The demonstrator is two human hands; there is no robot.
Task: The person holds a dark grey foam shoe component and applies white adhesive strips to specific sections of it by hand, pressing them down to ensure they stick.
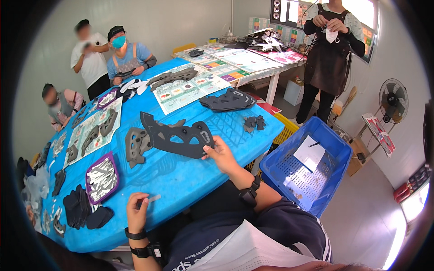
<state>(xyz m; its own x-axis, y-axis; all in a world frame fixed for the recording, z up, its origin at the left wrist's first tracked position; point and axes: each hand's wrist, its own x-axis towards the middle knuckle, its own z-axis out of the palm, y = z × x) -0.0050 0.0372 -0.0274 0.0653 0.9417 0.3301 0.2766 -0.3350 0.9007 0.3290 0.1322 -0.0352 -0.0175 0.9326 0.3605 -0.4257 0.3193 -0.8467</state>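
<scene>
The right hand (222, 156) grips one dark panel (176, 141), one blue crate (332, 143) to its right; the left hand (137, 213) pinches one strip (155, 198), two purple baskets (116, 171) beyond it.

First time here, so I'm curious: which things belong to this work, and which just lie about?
Likely in use:
dark panel, in the right hand
pale strip, in the left hand
nearer purple tray of white strips

Apparently lying about:
fan
blue crate
paper and pen inside it
</scene>
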